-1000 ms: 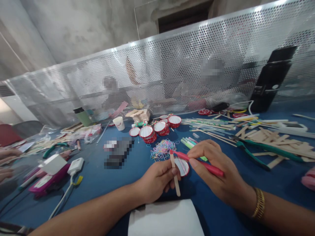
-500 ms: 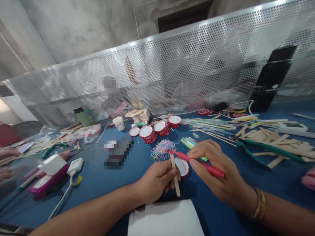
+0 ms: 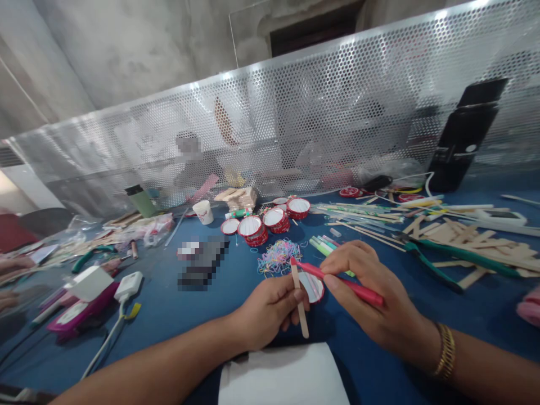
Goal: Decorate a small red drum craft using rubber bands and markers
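My left hand (image 3: pixel 270 312) is closed round a flat wooden stick (image 3: pixel 300 301), held upright above the blue table (image 3: pixel 189 315). My right hand (image 3: pixel 371 298) pinches a red marker (image 3: pixel 337 278), its tip touching the top end of the stick. Just behind the stick lies a small round red-rimmed lid with a white face (image 3: pixel 313 287), partly hidden by my fingers.
A white sheet (image 3: pixel 282 374) lies at the near edge. Beyond my hands sit a heap of coloured rubber bands (image 3: pixel 278 254), several red-and-white lids (image 3: pixel 270 219), green pens (image 3: pixel 323 244), green-handled pliers (image 3: pixel 442 256) and loose wooden sticks (image 3: pixel 476 239). A perforated metal screen (image 3: pixel 295 112) closes the far side. Another person's hands (image 3: pixel 10 275) show at left.
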Demonstrator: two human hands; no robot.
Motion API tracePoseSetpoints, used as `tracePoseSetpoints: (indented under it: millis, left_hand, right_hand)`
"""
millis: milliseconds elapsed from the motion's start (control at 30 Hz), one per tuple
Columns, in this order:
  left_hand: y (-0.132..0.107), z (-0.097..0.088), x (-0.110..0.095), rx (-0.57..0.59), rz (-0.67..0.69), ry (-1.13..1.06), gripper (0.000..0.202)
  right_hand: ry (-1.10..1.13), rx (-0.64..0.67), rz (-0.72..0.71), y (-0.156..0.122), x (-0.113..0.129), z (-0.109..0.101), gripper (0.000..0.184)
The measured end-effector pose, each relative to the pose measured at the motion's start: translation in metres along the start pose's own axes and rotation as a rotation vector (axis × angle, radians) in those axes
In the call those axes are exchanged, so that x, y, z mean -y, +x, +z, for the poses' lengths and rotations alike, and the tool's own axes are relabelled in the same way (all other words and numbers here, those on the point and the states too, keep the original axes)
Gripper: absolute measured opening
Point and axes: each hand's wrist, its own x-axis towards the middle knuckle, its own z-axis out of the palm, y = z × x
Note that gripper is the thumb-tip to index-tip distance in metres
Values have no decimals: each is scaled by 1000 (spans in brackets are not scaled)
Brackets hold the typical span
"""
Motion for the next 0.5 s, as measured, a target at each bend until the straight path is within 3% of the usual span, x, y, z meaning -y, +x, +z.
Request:
tracePoseSetpoints:
  millis: [500]
  left_hand:
    - [0,-1,1,0,8,28,38]
  right_hand:
    - [18,4,5,-1,-2,2,11]
